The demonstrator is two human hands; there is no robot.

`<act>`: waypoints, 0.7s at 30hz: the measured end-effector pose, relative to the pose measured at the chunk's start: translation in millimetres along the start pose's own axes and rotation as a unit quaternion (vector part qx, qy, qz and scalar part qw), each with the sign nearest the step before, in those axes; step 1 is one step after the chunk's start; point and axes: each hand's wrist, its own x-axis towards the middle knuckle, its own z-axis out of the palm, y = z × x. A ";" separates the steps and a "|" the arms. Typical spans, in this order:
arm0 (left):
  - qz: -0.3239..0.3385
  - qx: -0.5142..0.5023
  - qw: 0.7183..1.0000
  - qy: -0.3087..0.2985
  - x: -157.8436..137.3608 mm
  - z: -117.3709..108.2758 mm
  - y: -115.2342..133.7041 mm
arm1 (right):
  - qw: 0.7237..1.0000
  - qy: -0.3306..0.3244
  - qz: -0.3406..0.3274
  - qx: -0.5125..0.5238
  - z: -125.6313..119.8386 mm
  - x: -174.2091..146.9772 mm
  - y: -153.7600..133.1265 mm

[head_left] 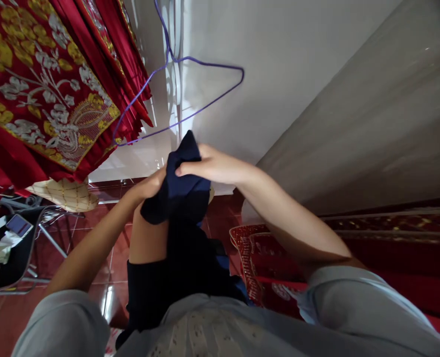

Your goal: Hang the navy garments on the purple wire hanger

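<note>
A dark navy cloth garment (184, 191) is held in front of my body, with part of it hanging over my lap. My right hand (199, 166) grips its upper part, the thumb lying across the fabric. On the left edge of the cloth, my left hand (155, 183) is closed on it, its fingers hidden behind the fabric. Just above the cloth hangs a purple wire hanger (212, 101) with nothing on it. What kind of garment this is cannot be made out from the folds.
Red drapery with gold and silver embroidery (56, 94) hangs at upper left. Below it a black chair (22, 263) carries a phone (19, 225) and small items. Red beaded fabric (249, 263) lies at right, beside a grey wall (383, 114). The floor is red tile (89, 243).
</note>
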 end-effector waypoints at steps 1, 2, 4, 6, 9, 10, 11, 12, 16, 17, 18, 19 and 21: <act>-0.014 0.058 0.998 -0.030 -5.3 -2.2 -6.4 | 0.999 0.024 -0.010 -0.027 -11.2 0.0 -5.5; -0.020 0.142 0.988 -0.062 -10.8 -6.5 -11.2 | 0.996 0.066 -0.024 -0.053 -22.7 2.3 -8.2; -0.022 0.340 0.934 -0.110 -21.0 -20.9 -15.9 | 0.978 0.178 -0.052 -0.094 -44.1 13.4 -3.4; -0.018 0.501 0.858 -0.109 -29.1 -40.3 -15.8 | 0.955 0.264 -0.074 -0.114 -60.2 30.8 14.7; -0.035 0.613 0.784 -0.088 -39.9 -67.8 -13.2 | 0.948 0.286 -0.073 -0.121 -72.6 56.3 52.8; -0.049 0.630 0.771 -0.078 -44.3 -75.0 -12.8 | 0.949 0.283 -0.061 -0.122 -74.7 61.8 63.9; -0.068 0.640 0.763 -0.063 -49.2 -81.2 -12.7 | 0.949 0.286 -0.047 -0.125 -76.5 65.0 72.8; -0.087 0.645 0.758 -0.043 -54.5 -86.5 -12.7 | 0.946 0.297 -0.036 -0.129 -78.3 66.0 78.8; -0.084 0.603 0.791 0.063 -72.5 -101.9 -7.2 | 0.912 0.372 -0.049 -0.168 -87.6 56.9 78.0; -0.055 0.571 0.814 0.089 -73.9 -104.2 -3.9 | 0.905 0.384 -0.054 -0.174 -89.4 54.3 74.8; -0.022 0.533 0.838 0.116 -73.4 -105.8 -0.2 | 0.901 0.392 -0.054 -0.176 -90.5 52.3 71.9; 0.010 0.491 0.859 0.143 -71.0 -106.5 3.6 | 0.901 0.394 -0.052 -0.175 -90.6 51.1 69.7; 0.052 0.414 0.886 0.200 -60.6 -105.8 11.0 | 0.903 0.394 -0.048 -0.164 -87.7 50.5 68.2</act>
